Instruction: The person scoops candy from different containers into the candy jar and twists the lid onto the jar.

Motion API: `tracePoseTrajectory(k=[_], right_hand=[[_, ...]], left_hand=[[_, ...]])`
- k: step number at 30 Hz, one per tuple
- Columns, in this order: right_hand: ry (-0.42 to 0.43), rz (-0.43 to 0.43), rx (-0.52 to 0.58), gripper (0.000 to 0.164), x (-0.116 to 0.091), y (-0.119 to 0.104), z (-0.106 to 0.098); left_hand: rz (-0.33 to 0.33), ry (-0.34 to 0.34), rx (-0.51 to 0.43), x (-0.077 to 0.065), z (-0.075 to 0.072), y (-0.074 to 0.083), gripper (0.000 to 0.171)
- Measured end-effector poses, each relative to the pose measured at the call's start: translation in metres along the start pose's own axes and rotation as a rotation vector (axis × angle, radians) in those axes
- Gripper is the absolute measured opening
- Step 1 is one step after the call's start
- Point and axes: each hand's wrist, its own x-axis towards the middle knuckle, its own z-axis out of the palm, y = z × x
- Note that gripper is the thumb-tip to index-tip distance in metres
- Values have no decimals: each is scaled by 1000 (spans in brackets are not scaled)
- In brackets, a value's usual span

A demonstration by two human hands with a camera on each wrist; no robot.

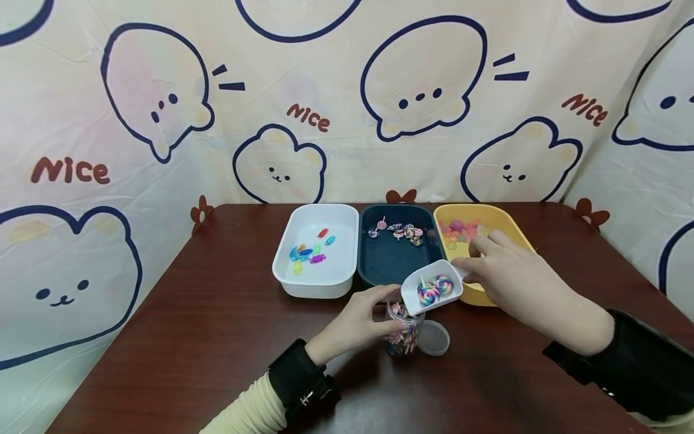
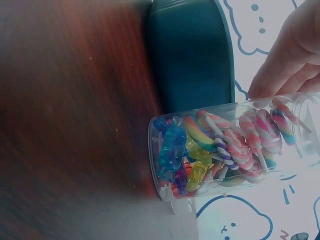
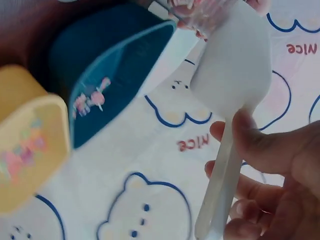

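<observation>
My left hand (image 1: 362, 316) holds a clear plastic jar (image 1: 402, 342) upright on the table, fingers and thumb around its upper part. In the left wrist view, wrapped-candy shapes in blue, yellow and purple (image 2: 172, 147) lie at the jar's bottom, with striped lollipops (image 2: 240, 150) above them. A white scoop (image 3: 232, 65) is pinched by its handle in my right hand (image 1: 512, 274). Two rainbow swirl lollipops (image 1: 428, 293) lie in the scoop, whose tilted front edge is right at the jar's mouth.
A round clear lid (image 1: 434, 339) lies right of the jar. Behind stand a white bin (image 1: 333, 259) of colorful candy shapes, a dark blue bin (image 1: 379, 262) with several swirl lollipops, and a yellow bin (image 1: 509, 220) of pastel pieces. A patterned cloth (image 1: 347, 78) hangs beyond the table.
</observation>
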Motion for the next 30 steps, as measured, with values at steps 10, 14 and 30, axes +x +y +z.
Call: tracePoseTrajectory(k=[10, 14, 30], right_hand=[[59, -99, -163, 35, 0, -7, -11], [46, -70, -165, 37, -1, -6, -12], [-208, 245, 75, 18, 6, 71, -11]], left_hand=[[-3, 17, 56, 0, 0, -1, 61], [8, 27, 64, 0, 0, -2, 59], [28, -42, -33, 7, -22, -5, 42]])
